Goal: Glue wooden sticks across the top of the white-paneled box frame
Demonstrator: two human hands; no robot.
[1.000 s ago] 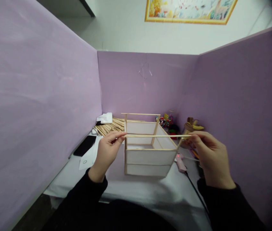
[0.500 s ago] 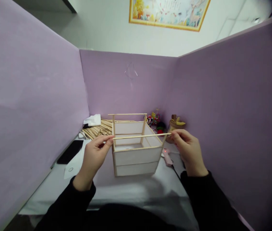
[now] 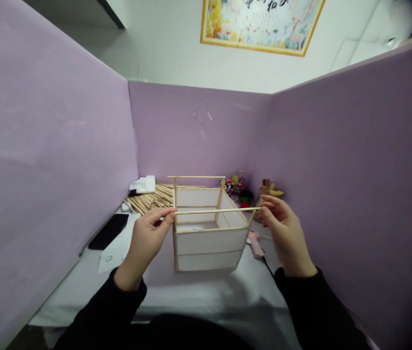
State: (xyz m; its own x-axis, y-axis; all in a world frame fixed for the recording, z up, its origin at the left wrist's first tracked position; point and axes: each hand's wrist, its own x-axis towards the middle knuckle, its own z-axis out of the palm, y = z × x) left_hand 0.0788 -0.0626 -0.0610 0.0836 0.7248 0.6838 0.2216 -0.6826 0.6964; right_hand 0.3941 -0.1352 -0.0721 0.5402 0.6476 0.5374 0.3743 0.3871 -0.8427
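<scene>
A thin wooden stick [image 3: 216, 211] lies level across the tops of the two front posts of a small box-shaped frame [image 3: 206, 241] with white panels and wooden edges. My left hand [image 3: 151, 238] pinches the stick's left end between thumb and forefinger, at the front left post. At the other end, my right hand [image 3: 285, 236] has its thumb and forefinger slightly apart around the stick's tip, by the front right post. Whether that thumb still touches the stick is hard to see. A similar bar [image 3: 198, 177] spans the back posts.
Behind the frame on the left lies a pile of sticks [image 3: 153, 198] with white tissue [image 3: 144, 184]. A black phone [image 3: 109, 231] and paper [image 3: 113, 255] lie left. On the right are a pink glue gun [image 3: 255, 244] with a cord and a jar [image 3: 260, 214]. Purple partitions [image 3: 198, 131] enclose the table.
My right thumb and forefinger have parted from their pinch on the stick's right end. My left hand keeps its pinch. The whole view has shifted slightly downward and right.
</scene>
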